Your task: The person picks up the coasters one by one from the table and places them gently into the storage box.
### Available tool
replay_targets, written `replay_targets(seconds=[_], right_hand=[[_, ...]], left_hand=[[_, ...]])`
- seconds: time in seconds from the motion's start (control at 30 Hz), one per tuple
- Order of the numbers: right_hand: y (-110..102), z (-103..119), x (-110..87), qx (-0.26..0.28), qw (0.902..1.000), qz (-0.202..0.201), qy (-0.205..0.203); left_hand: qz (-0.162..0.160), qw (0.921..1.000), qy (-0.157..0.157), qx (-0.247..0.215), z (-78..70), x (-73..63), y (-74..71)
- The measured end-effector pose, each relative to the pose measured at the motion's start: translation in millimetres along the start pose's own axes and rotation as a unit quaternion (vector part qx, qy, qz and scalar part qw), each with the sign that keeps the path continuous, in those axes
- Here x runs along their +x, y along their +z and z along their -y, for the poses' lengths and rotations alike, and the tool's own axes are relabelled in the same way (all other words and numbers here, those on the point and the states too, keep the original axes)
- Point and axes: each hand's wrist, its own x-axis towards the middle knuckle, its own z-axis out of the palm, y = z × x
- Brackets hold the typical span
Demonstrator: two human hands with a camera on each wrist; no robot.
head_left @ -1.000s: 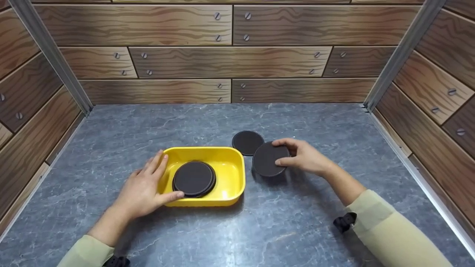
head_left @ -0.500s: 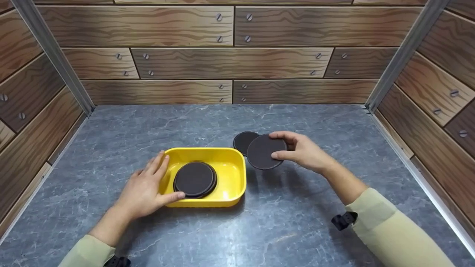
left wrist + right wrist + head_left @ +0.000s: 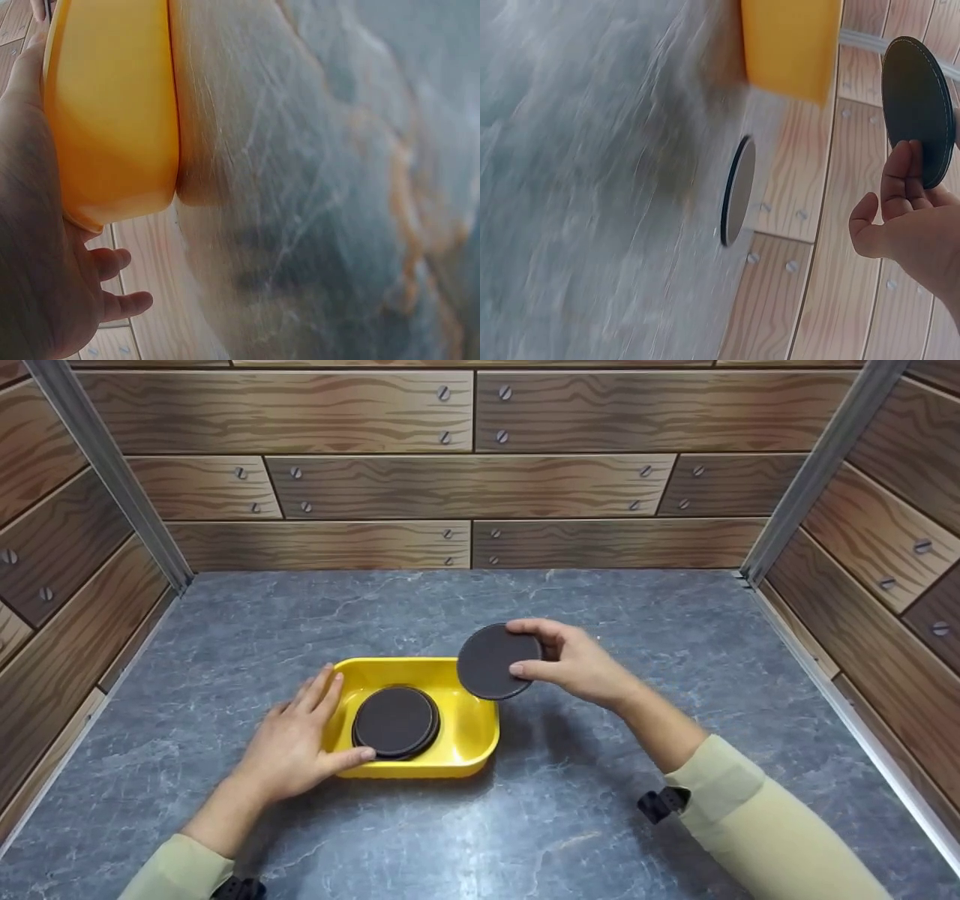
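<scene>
My right hand [image 3: 581, 666] pinches a round black coaster [image 3: 491, 664] by its right edge, thumb on top. That coaster is raised and tilted, overlapping the back right corner of the yellow tray [image 3: 476, 735] in the head view. In the right wrist view its stitched underside shows, with fingers against it. Inside the tray, toward the left, lies a small stack of black coasters [image 3: 395, 721]. My left hand [image 3: 289, 746] rests on the tray's left end, fairly straight fingers along the left rim and thumb over the front rim. In the left wrist view it lies along the tray's outer wall.
Another coaster [image 3: 739, 191] lies on the table past the tray's right end, hidden behind the held one in the head view. The grey marbled table [image 3: 570, 825] is bounded by plank-patterned walls [image 3: 322, 487] at the back and both sides.
My right hand has lifted the coaster and carried it left, from beside the tray to above its back right corner, covering the table coaster. The left hand has stayed on the tray.
</scene>
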Motion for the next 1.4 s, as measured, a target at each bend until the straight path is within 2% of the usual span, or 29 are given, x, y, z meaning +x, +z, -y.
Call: replay_targets(seconds=[0.53, 0.97, 1.4], right_hand=[[49.9, 14.2, 20.3, 0.025, 0.9991, 0.029, -0.019], [85.8, 9.4, 33.9, 0.001, 0.9993, 0.029, -0.022], [110.3, 0.8, 46.0, -0.052, 0.998, 0.034, 0.007]], left_hand=[[-0.006, 1.0, 0.001, -0.002, -1.7, 0.2, 2.7], [0.0, 1.0, 0.0, -0.001, -1.4, -2.4, 3.1], [0.0, 1.0, 0.003, -0.005, 0.0, -1.0, 0.5]])
